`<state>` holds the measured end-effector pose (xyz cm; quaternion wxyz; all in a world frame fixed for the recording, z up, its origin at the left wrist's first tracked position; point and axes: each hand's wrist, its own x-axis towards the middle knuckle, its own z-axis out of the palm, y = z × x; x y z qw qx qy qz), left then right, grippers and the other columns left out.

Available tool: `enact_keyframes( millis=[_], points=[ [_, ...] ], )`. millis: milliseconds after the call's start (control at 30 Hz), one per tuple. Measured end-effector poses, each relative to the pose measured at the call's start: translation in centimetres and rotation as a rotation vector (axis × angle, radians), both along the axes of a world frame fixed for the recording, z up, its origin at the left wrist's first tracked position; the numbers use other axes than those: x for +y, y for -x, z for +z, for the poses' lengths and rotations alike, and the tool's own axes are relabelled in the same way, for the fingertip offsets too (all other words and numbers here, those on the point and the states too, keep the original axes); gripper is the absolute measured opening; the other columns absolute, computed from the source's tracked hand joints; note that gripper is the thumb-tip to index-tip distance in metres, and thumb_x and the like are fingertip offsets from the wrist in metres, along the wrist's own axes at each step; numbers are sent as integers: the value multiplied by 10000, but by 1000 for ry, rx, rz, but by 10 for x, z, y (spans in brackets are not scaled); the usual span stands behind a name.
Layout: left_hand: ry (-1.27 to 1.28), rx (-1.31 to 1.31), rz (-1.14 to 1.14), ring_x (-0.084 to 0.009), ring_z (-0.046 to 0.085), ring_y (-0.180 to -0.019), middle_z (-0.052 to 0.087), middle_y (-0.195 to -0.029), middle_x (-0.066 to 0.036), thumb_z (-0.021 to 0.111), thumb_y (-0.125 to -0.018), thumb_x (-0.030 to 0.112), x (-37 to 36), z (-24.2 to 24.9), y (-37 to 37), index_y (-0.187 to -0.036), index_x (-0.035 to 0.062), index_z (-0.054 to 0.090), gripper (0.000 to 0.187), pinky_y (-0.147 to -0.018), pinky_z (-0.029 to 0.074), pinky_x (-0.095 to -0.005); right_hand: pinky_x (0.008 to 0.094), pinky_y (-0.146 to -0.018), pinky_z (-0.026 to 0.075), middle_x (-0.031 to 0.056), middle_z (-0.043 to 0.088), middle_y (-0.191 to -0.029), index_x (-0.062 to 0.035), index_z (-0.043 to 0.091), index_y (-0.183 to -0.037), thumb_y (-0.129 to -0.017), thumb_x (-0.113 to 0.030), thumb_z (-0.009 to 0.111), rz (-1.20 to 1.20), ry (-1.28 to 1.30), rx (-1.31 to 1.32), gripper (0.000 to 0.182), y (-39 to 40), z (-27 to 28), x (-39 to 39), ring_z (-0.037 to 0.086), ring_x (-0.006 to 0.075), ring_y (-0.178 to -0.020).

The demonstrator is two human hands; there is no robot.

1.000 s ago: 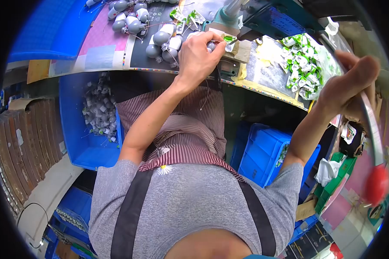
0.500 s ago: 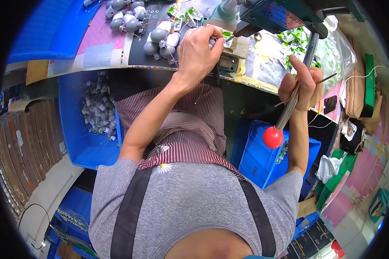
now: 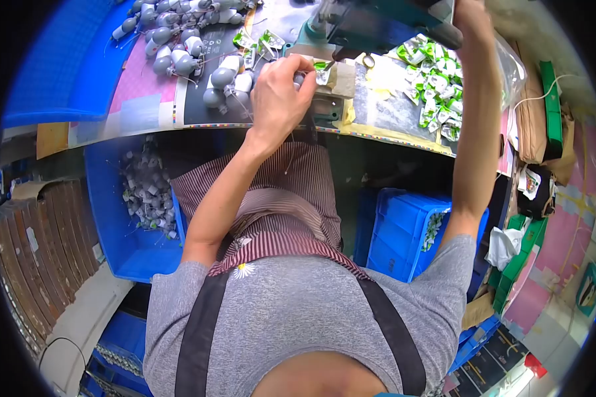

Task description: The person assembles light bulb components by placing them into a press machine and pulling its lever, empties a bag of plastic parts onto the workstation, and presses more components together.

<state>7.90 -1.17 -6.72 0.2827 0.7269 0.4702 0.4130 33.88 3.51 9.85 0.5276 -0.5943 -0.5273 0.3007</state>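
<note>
My left hand [image 3: 281,96] is closed in a pinch at the press's block [image 3: 341,79], with a grey bulb-shaped piece [image 3: 299,79] partly showing between its fingers. A small green-and-white piece [image 3: 322,73] lies at the fingertips, under the tip of the teal hand press [image 3: 371,30]. Beside that hand lie several grey-and-white bulb-shaped pieces [image 3: 224,77] with thin wires. My right hand [image 3: 473,23] is raised at the top edge, beside the press's dark arm. Its fingers are mostly hidden there.
Many green-and-white pieces [image 3: 437,83] lie at the table's right, by a clear plastic bag [image 3: 512,73]. More grey-and-white bulb-shaped pieces [image 3: 172,40] fill the back left. A blue bin [image 3: 136,255] and a blue crate [image 3: 394,231] stand below the table edge.
My right hand has gone up and away from the red-knobbed lever's lower position; the red knob no longer shows. My left hand stays at the press block. The view has shifted slightly.
</note>
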Motion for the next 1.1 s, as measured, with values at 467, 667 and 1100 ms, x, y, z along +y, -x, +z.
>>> enact_keyframes(
  millis=[467, 667, 1100],
  points=[
    [-215, 163, 113, -382, 602, -1063, 611, -1058, -217, 664, -922, 212, 66, 5, 56, -1168, 11, 590, 326, -928, 483, -448, 448, -847, 458, 108, 679, -1025, -71, 649, -1122, -895, -161, 633, -330, 4, -1617, 245, -52, -202, -50, 608, 288, -1007],
    [-91, 995, 279, -478, 599, -1066, 610, -1104, -292, 622, -942, 413, 119, 0, 113, -1210, 159, 594, 370, -864, 498, -552, 447, -862, 447, 96, 685, -1008, -94, 663, -1098, -840, -167, 679, -249, -52, -1373, 268, -69, -191, -55, 597, 299, -1021],
    [303, -387, 250, -133, 659, -713, 730, -906, -110, 873, -774, 195, 124, -4, 170, -1254, -30, 519, 637, -590, 512, -251, 320, -701, 507, 92, 655, -896, -6, 658, -1150, -914, -38, 667, -144, 15, 15, 239, 17, -149, -102, 640, 186, -784]
  ],
)
